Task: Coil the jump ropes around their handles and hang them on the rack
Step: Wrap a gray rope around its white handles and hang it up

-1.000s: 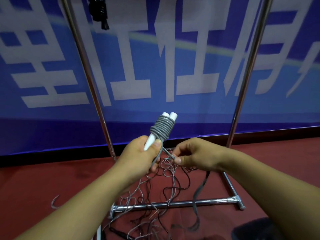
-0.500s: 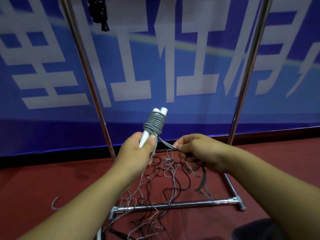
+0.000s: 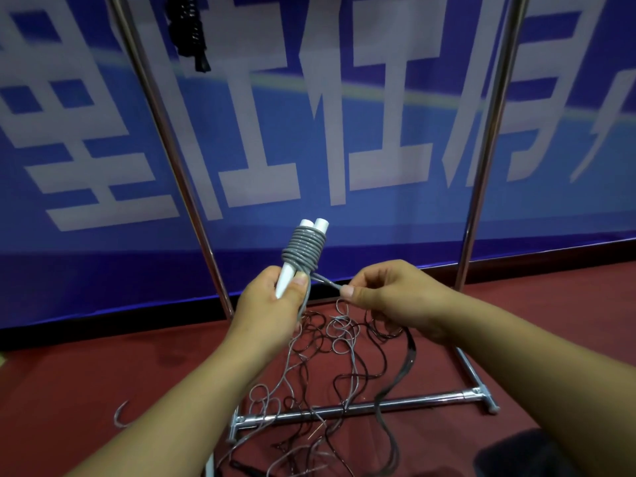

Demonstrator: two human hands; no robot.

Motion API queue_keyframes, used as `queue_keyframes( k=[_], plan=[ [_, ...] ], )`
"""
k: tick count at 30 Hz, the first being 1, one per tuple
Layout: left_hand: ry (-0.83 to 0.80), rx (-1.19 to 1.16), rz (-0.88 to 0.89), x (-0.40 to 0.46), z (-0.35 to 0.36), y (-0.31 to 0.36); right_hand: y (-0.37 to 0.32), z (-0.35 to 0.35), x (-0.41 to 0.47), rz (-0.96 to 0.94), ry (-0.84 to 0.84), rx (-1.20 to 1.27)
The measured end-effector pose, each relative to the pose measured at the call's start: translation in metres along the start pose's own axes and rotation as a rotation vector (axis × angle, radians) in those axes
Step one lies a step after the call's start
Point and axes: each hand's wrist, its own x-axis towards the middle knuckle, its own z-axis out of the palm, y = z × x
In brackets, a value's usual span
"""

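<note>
Two white jump-rope handles (image 3: pixel 315 224) stand side by side, pointing up. My left hand (image 3: pixel 272 304) grips their lower ends. A tight grey rope coil (image 3: pixel 304 247) wraps the handles' upper part. My right hand (image 3: pixel 389 294) pinches the grey rope's free strand (image 3: pixel 327 282) just right of the coil, pulled taut. A chrome rack (image 3: pixel 488 139) rises behind, with a coiled black rope (image 3: pixel 189 29) hanging at the top left.
Loose grey and black ropes (image 3: pixel 337 366) lie tangled on the red floor over the rack's base bar (image 3: pixel 395 404). A grey hook-shaped piece (image 3: pixel 120 413) lies at the left. A blue banner covers the wall behind. A dark object (image 3: pixel 526 452) sits at the bottom right.
Both hands and the handles rose a little and shifted left. My right hand moved up from below the coil and now pulls the strand out sideways.
</note>
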Motion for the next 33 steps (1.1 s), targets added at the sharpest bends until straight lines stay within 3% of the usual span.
queue_keyframes(
  k=[12, 27, 33],
  plan=[
    [0.063, 0.166, 0.061, 0.009, -0.003, -0.011, -0.006, 0.012, -0.011, 0.073, -0.070, -0.094],
    [0.085, 0.251, 0.014, 0.025, -0.003, -0.034, -0.005, 0.004, -0.016, 0.205, 0.040, -0.278],
    [0.101, 0.268, 0.027, 0.026, -0.003, -0.038, 0.000, 0.001, -0.009, 0.282, 0.053, -0.470]
  ],
)
